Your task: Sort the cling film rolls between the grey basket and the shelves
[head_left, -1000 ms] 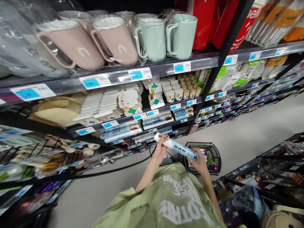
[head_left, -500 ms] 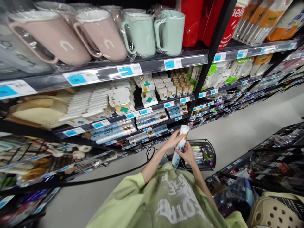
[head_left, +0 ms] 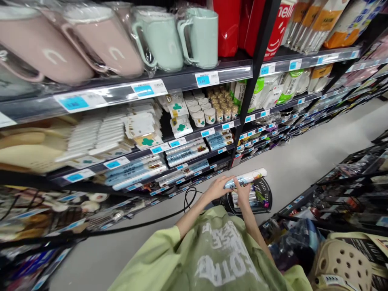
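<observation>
I hold a long white and blue roll (head_left: 246, 178) in front of me, lying nearly level with its far end pointing right. My left hand (head_left: 218, 187) grips its near end. My right hand (head_left: 242, 193) pinches the roll from below, near the same end. Right under the roll a black shopping basket (head_left: 263, 199) stands on the floor with several packaged items inside. More rolls of the same kind (head_left: 184, 152) lie on the low shelf to my left.
Store shelving runs along the left: pink mugs (head_left: 100, 38) and green mugs (head_left: 182, 38) on top, small jars (head_left: 212, 111) and card packs below. A black cable (head_left: 157, 220) loops across the grey floor. Another rack (head_left: 339, 190) stands at right, with a beige clog (head_left: 342, 262) nearby.
The roll has turned in my hands: it lay slanted down to the right, stood nearly upright, and now lies almost level. Both hands have kept hold. My view has drifted right along the shelves.
</observation>
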A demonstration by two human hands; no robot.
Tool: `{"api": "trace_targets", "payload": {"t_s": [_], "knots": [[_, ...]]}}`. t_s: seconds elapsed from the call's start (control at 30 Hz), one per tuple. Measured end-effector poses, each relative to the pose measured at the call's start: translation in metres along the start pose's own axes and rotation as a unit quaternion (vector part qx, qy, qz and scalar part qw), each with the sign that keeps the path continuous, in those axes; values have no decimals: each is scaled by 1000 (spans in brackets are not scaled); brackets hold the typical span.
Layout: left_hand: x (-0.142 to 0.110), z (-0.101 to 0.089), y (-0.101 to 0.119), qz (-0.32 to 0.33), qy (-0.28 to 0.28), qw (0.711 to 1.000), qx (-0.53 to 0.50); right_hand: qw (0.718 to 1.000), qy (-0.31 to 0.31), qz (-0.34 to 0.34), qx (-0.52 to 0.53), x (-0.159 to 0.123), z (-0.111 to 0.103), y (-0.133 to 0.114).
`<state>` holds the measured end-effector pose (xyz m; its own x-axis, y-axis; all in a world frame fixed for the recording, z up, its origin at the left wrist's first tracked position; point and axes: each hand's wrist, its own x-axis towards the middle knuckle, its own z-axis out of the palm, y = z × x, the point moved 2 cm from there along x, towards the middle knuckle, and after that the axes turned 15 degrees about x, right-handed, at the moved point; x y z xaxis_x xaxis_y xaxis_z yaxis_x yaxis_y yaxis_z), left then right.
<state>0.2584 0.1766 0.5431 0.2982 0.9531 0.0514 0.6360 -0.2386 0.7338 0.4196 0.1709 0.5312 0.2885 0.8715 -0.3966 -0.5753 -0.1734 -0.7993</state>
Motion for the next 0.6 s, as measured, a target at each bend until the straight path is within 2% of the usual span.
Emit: {"api": "trace_targets", "payload": {"t_s": [0.13, 0.2, 0.27, 0.37, 0.43, 0.5, 0.6], "knots": [[-1, 12, 1, -5, 9, 997, 73, 999, -34, -18, 5, 3, 7, 2], [1, 12, -7, -2, 9, 996, 86, 998, -61, -10, 10, 5, 8, 4], [6, 5, -22, 2, 10, 995, 102, 997, -74, 12, 13, 6, 4, 6], [17, -24, -57, -44, -3, 984, 174, 995, -91, 47, 1, 8, -6, 8], [24, -52, -83, -98, -17, 969, 227, 992, -111, 56, -12, 9, -17, 8], [30, -83, -107, -124, -25, 957, 262, 991, -120, 52, -19, 10, -30, 8], [36, -125, -137, -158, -39, 933, 320, 995, -89, 30, -23, 11, -52, 10]]}}
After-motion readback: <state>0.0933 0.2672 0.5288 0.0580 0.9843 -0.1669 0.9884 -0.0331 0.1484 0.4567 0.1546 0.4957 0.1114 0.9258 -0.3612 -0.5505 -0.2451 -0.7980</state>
